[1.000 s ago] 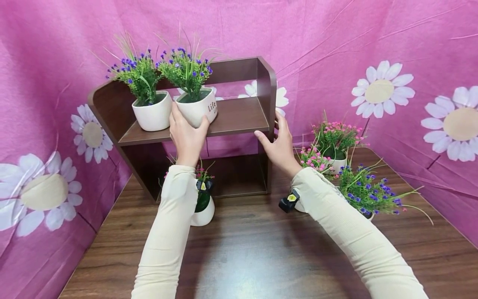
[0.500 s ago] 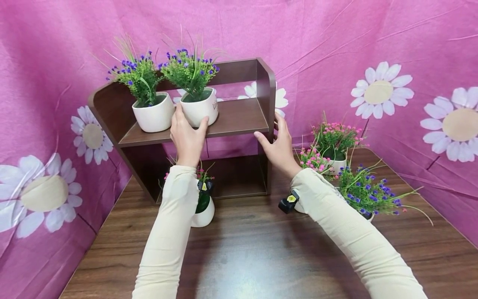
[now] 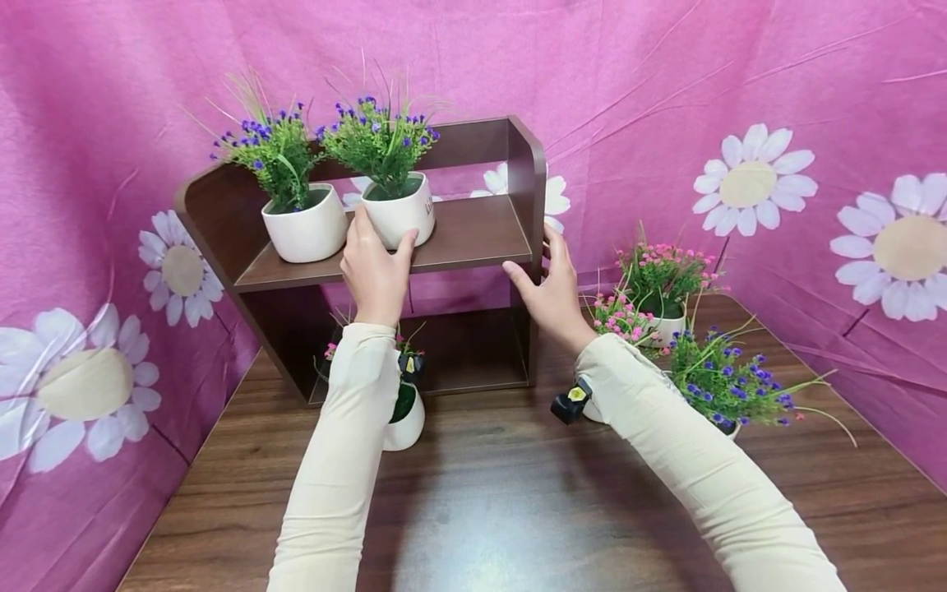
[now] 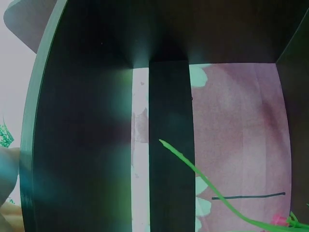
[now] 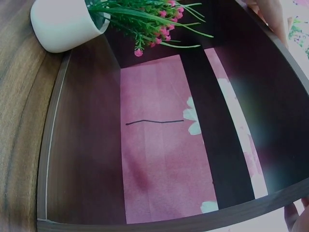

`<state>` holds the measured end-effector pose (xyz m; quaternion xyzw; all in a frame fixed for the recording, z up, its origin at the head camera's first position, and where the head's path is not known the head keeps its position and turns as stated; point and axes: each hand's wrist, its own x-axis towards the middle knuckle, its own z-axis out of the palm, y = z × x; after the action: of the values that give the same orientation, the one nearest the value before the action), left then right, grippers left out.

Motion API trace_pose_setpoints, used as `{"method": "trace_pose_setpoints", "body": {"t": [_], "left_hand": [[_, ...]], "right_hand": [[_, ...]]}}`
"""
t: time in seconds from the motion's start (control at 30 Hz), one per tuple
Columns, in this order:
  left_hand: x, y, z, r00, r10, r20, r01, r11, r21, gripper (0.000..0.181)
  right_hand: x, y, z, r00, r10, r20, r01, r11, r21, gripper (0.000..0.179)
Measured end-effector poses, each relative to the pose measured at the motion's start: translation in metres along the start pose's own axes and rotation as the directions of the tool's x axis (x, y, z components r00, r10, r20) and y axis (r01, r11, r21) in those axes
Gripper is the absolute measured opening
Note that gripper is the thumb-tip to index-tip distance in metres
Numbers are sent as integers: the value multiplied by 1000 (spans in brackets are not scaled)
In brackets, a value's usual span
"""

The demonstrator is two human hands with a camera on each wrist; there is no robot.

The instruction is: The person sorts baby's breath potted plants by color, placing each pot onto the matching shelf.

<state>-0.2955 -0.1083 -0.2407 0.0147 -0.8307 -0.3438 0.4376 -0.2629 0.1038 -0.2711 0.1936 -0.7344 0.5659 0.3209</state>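
Note:
A two-tier dark brown shelf (image 3: 481, 234) stands on the table. Its upper board carries two potted plants with purple flowers in white pots. My left hand (image 3: 376, 275) holds the right-hand potted plant (image 3: 399, 215) low on its pot, fingers at the left side and thumb at the front right. Some lettering shows at that pot's right edge. Just left of it stands the other purple-flowered potted plant (image 3: 305, 226). My right hand (image 3: 553, 296) grips the shelf's right side panel, thumb in front; its other fingers are partly hidden behind the panel.
A pink-flowered potted plant (image 3: 404, 423) stands before the shelf's lower tier, partly behind my left forearm. Right of the shelf are pink-flowered plants (image 3: 666, 275) and a purple-flowered one (image 3: 732, 382), partly behind my right sleeve. A pink daisy-print cloth (image 3: 629, 99) hangs behind.
The held potted plant has slid slightly right and turned, so its lettering now faces further right. My left hand has moved a little right with it. The right hand stays on the panel.

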Motion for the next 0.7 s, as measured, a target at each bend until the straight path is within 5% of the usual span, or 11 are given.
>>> {"method": "trace_pose_setpoints", "body": {"t": [0.5,0.7], "left_hand": [[2,2,-1,1000,2,21,-3,1000,26,74],[1,-1,-7,1000,7,21,-6,998,-61,72]], "right_hand": [[0,-2,0,1000,4,1,-4,1000,0,65],[0,-1,0,1000,16,4,-16,1000,7,65]]}}
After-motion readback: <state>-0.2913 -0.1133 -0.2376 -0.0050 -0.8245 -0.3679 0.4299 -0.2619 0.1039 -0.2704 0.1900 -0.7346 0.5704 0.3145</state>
